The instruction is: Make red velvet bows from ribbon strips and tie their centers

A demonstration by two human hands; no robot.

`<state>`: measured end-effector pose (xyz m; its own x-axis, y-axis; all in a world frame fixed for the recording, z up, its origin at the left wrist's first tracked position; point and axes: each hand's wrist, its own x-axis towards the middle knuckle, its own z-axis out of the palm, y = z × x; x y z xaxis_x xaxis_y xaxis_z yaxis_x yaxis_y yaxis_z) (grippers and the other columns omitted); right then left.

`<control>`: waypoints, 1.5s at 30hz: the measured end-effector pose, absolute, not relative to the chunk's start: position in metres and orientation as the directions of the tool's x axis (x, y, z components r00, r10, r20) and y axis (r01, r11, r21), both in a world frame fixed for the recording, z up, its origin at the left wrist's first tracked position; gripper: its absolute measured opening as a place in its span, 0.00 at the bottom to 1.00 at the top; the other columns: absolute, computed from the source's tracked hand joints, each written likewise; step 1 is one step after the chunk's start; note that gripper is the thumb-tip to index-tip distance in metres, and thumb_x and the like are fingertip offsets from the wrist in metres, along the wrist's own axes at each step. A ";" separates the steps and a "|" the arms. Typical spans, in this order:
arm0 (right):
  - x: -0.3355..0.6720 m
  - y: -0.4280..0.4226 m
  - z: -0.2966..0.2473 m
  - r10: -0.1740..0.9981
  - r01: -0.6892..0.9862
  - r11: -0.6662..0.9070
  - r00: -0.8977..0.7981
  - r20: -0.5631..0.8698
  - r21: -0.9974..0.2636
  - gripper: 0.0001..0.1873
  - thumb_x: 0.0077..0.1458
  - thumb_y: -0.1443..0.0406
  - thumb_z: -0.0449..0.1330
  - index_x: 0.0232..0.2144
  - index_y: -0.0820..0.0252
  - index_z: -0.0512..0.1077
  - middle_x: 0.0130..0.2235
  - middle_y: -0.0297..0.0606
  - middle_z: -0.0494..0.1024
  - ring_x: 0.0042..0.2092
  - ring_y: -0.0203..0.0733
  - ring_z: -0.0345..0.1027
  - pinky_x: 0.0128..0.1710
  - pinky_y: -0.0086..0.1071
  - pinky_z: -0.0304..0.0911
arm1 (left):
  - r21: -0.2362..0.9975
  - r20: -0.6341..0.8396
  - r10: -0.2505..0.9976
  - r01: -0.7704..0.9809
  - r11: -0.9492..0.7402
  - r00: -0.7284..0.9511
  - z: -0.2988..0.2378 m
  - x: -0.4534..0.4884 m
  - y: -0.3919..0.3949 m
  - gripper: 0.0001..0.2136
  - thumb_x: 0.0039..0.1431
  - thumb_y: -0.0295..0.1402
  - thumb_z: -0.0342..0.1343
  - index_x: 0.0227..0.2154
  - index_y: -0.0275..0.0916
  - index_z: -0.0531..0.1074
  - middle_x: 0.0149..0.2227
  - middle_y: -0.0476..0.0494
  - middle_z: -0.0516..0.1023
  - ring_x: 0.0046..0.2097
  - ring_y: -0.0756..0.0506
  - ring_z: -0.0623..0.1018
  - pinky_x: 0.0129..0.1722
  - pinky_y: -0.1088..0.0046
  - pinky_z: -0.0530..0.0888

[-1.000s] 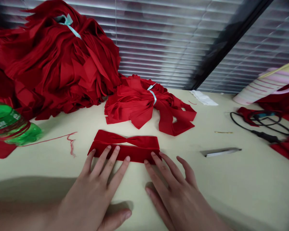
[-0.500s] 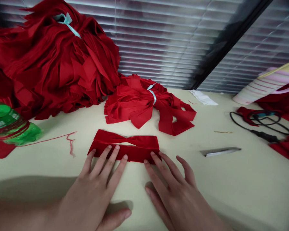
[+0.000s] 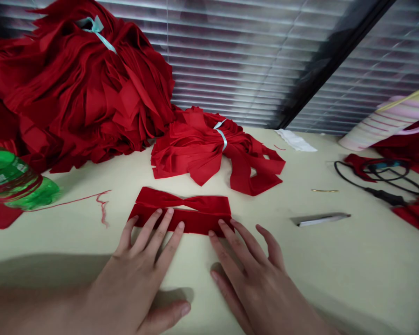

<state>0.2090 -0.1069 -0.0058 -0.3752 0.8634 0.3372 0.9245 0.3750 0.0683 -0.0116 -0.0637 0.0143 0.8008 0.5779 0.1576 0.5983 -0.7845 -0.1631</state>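
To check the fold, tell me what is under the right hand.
The right hand has its fingertips on the lower red velvet band; the rest lies over the cream table. The band beneath those fingers is covered, so its surface there cannot be seen.

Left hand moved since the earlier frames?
Yes, slightly: the left hand has crept forward, its fingertips further over the velvet band, which stayed put.

- No words, numbers or signs can be read anywhere.
- The green plastic bottle carries a pale label with small print, too blurred and curved to read.
- The pink-striped paper roll shows only stripes.
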 end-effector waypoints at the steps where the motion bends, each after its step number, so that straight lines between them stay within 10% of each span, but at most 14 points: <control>1: 0.209 -0.107 -0.006 0.863 0.924 0.377 -0.377 0.337 0.070 0.20 0.59 0.56 0.50 0.49 0.58 0.70 0.55 0.45 0.69 0.57 0.54 0.59 0.54 0.52 0.48 | -0.170 0.164 0.572 0.594 -0.786 0.804 0.014 -0.012 -0.064 0.36 0.58 0.55 0.39 0.59 0.31 0.56 0.59 0.22 0.59 0.57 0.27 0.64 0.43 0.45 0.67; 45: 0.209 -0.107 -0.002 0.872 0.923 0.379 -0.378 0.312 0.061 0.21 0.59 0.55 0.51 0.51 0.57 0.69 0.56 0.45 0.68 0.58 0.53 0.58 0.55 0.53 0.48 | -0.206 0.149 0.553 0.572 -0.794 0.820 0.014 -0.014 -0.067 0.32 0.59 0.53 0.42 0.56 0.30 0.61 0.59 0.28 0.61 0.55 0.27 0.65 0.44 0.45 0.66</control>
